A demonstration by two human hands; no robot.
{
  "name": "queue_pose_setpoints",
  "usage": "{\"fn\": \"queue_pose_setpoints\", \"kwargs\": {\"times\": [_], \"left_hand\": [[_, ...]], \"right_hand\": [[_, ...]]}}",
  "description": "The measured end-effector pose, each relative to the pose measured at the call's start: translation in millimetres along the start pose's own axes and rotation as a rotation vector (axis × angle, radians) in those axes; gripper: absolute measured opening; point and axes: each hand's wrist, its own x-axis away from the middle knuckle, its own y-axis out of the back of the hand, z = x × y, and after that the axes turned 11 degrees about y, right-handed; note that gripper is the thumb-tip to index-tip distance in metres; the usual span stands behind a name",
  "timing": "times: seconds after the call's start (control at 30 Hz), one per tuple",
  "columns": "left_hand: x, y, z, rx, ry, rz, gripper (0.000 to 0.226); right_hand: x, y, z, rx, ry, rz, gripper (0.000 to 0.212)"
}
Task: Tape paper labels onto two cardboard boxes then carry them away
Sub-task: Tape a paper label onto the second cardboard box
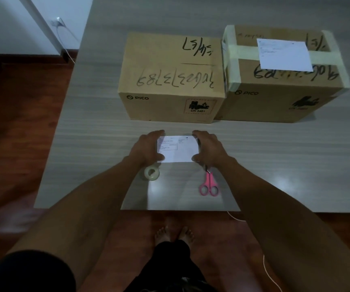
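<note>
Left hand [146, 147] and right hand [209, 149] pinch opposite short edges of the white printed paper label [178, 149] on the grey bench [85, 133]; lift it level, then centre it on the unlabelled brown cardboard box [170, 66].

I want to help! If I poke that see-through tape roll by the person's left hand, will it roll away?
Probably not. The clear tape roll lies flat on its side on the table, so a poke would likely just slide it. The tabletop looks smooth and shiny, so it may slide easily. It looks small and hollow, so it is probably light; stood on its edge, it could roll.
</note>
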Motion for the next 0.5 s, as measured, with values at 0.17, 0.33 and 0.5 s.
{"fn": "queue_pose_setpoints", "kwargs": {"times": [0.17,0.33,0.5], "left_hand": [[-2.2,-0.2,-8.8,-0.154,-0.062,0.022,0.101],[-2.9,1.1,-12.4,-0.121,-0.047,0.003,0.075],[2.4,4.8,-10.4,0.185,-0.041,-0.070,0.028]], "right_hand": [[-14.3,7.4,2.2,0.157,0.027,0.150,0.100],[-19.2,8.9,3.8,0.086,0.008,0.163,0.063],[-11.6,13.6,1.5,-0.274,-0.007,-0.010,0.037]]}}
